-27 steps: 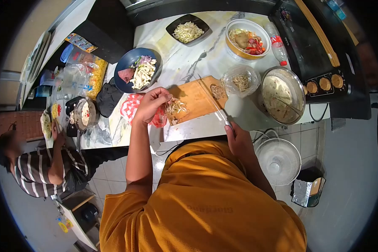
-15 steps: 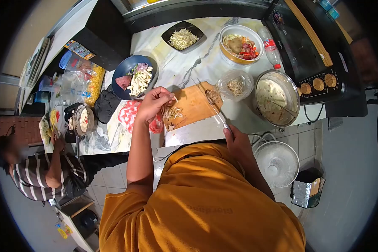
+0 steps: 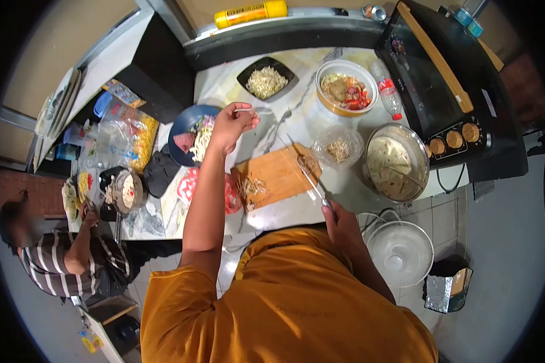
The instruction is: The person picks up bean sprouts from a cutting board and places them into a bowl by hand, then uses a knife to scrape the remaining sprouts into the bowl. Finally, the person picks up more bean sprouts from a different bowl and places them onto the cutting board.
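Over the marble-patterned counter [image 3: 215,88], near the black square bowl [image 3: 288,75], the left hand [image 3: 235,126] pinches a single bean sprout [image 3: 243,110], thin, pale and slightly curved, at its fingertips. On the wooden cutting board [image 3: 281,173], a loose tangle of whitish, brown-tinged sprouts [image 3: 252,188] lies at the left end and a brown clump [image 3: 310,163] at the right, beside the knife [image 3: 325,204] gripped in the right hand [image 3: 340,222].

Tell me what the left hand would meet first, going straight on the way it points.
Most likely the black bowl of bean sprouts, ahead of the left hand in the picture. One view leaves the hand's height unclear, so it might pass above the bowl instead.
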### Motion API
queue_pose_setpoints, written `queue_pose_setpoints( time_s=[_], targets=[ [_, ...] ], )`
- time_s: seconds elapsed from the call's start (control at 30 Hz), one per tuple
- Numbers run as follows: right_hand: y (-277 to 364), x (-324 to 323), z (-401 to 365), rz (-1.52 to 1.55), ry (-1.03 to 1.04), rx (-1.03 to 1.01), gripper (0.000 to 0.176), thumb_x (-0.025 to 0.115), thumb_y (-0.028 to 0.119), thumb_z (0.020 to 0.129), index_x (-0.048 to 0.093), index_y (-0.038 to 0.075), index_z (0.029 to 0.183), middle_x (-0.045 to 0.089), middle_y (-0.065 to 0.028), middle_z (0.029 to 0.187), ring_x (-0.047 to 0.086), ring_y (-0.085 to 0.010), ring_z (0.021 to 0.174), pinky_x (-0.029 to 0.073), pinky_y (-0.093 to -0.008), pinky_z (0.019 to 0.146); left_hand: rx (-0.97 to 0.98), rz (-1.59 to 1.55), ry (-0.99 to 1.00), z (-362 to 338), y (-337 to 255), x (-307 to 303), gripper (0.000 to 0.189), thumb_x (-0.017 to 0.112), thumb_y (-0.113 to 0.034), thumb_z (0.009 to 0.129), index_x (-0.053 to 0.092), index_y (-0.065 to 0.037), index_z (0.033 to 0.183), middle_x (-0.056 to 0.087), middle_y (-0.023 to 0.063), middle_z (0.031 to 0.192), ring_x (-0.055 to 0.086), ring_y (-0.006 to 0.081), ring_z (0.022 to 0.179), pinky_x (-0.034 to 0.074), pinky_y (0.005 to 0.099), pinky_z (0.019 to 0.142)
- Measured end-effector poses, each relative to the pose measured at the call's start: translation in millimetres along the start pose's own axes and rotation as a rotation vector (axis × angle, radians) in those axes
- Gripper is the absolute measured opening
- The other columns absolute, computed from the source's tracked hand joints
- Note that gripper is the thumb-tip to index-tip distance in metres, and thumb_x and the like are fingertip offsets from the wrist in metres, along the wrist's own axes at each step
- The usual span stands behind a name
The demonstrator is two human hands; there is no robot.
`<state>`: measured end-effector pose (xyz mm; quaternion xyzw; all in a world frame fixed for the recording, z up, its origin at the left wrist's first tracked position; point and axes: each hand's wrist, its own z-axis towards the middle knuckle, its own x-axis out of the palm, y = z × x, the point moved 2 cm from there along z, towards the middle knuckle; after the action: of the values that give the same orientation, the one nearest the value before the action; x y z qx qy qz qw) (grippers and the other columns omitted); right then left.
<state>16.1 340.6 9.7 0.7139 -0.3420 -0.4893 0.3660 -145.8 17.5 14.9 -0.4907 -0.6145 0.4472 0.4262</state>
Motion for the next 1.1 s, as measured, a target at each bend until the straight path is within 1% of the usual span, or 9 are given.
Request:
queue_pose_setpoints(
  time_s=[0.17, 0.43, 0.47, 0.5, 0.63, 0.87, 0.93, 0.97, 1.1],
  targets=[
    [-7, 0, -6, 0.03, -0.02, -0.011, 0.027, 0.054, 0.026, 0.102, 0.06, 0.0, 0.096, 0.05, -0.012, 0.063, 0.044, -0.0173, 0.057, 0.04, -0.0349, 0.057, 0.179, 0.094, -0.106, 93, -31, 10, 0.017, 0.067, -0.003, 0.093, 0.059, 0.005, 0.106, 0.067, 0.0099, 0.095, 0.068, 0.0158, 0.08, 0.058, 0.027, 0.071],
    [-2, -10, -14, 0.025, -0.061, -0.003, 0.026, 0.055, 0.026, 0.101, 0.06, 0.001, 0.097, 0.053, -0.0145, 0.064, 0.048, -0.0204, 0.057, 0.042, -0.0353, 0.058, 0.08, 0.15, -0.001, 161, -35, 20, 0.023, 0.064, 0.006, 0.087, 0.064, 0.001, 0.11, 0.068, 0.007, 0.094, 0.066, 0.0145, 0.078, 0.053, 0.0244, 0.065],
    [-4, -9, -14, 0.024, -0.043, 0.017, 0.026, 0.055, 0.026, 0.101, 0.061, 0.001, 0.1, 0.057, -0.0168, 0.068, 0.053, -0.028, 0.06, 0.044, -0.0381, 0.06, 0.084, 0.149, 0.007, 161, -35, 19, 0.023, 0.064, 0.006, 0.087, 0.064, 0.001, 0.11, 0.068, 0.007, 0.094, 0.066, 0.0145, 0.078, 0.053, 0.0244, 0.065],
    [-5, -9, -13, 0.025, -0.023, 0.038, 0.027, 0.055, 0.027, 0.101, 0.061, 0.001, 0.102, 0.061, -0.0191, 0.072, 0.059, -0.0357, 0.063, 0.046, -0.041, 0.062, 0.046, 0.154, 0.022, 158, -35, 18, 0.025, 0.064, 0.007, 0.086, 0.065, 0.0, 0.111, 0.068, 0.006, 0.096, 0.066, 0.0141, 0.08, 0.052, 0.0244, 0.066],
    [-2, -8, -10, 0.017, -0.012, 0.053, 0.026, 0.055, 0.027, 0.101, 0.061, 0.002, 0.102, 0.062, -0.0194, 0.074, 0.059, -0.0368, 0.065, 0.046, -0.0408, 0.063, 0.021, 0.192, 0.045, 137, -35, 0, 0.036, 0.063, 0.009, 0.084, 0.063, -0.001, 0.118, 0.068, 0.0041, 0.105, 0.065, 0.0132, 0.086, 0.051, 0.0242, 0.071],
    [7, -1, -2, 0.03, 0.017, 0.091, 0.032, 0.053, 0.027, 0.102, 0.061, -0.002, 0.111, 0.059, -0.018, 0.072, 0.052, -0.0212, 0.063, 0.045, -0.0366, 0.064, 0.277, 0.346, 0.062, 41, -6, -37, 0.035, 0.067, 0.003, 0.088, 0.063, 0.0, 0.123, 0.066, 0.0021, 0.098, 0.061, 0.0105, 0.087, 0.049, 0.024, 0.075],
    [6, 0, -3, 0.052, 0.034, 0.142, 0.033, 0.054, 0.028, 0.101, 0.061, -0.003, 0.112, 0.06, -0.0174, 0.074, 0.052, -0.0192, 0.065, 0.045, -0.0353, 0.065, 0.236, 0.427, 0.076, -2, 6, -38, 0.031, 0.068, 0.001, 0.088, 0.064, 0.0, 0.119, 0.066, 0.001, 0.096, 0.061, 0.0097, 0.082, 0.05, 0.0249, 0.072],
    [2, 2, -2, 0.059, 0.034, 0.109, 0.035, 0.055, 0.028, 0.103, 0.064, -0.004, 0.115, 0.056, -0.0028, 0.072, 0.046, -0.0077, 0.068, 0.041, -0.0273, 0.062, 0.226, 0.42, 0.065, -19, 13, -40, 0.031, 0.068, 0.001, 0.088, 0.064, 0.0, 0.119, 0.066, 0.001, 0.096, 0.061, 0.0097, 0.082, 0.05, 0.0249, 0.072],
    [-10, 9, 1, 0.021, 0.068, 0.073, 0.035, 0.055, 0.028, 0.103, 0.064, -0.003, 0.115, 0.055, -0.0023, 0.071, 0.045, -0.0081, 0.066, 0.04, -0.0273, 0.061, 0.152, 0.675, 0.108, -75, 31, -37, 0.032, 0.067, 0.005, 0.087, 0.063, 0.0, 0.118, 0.065, 0.0009, 0.094, 0.062, 0.0088, 0.082, 0.05, 0.0238, 0.074]
  ],
)
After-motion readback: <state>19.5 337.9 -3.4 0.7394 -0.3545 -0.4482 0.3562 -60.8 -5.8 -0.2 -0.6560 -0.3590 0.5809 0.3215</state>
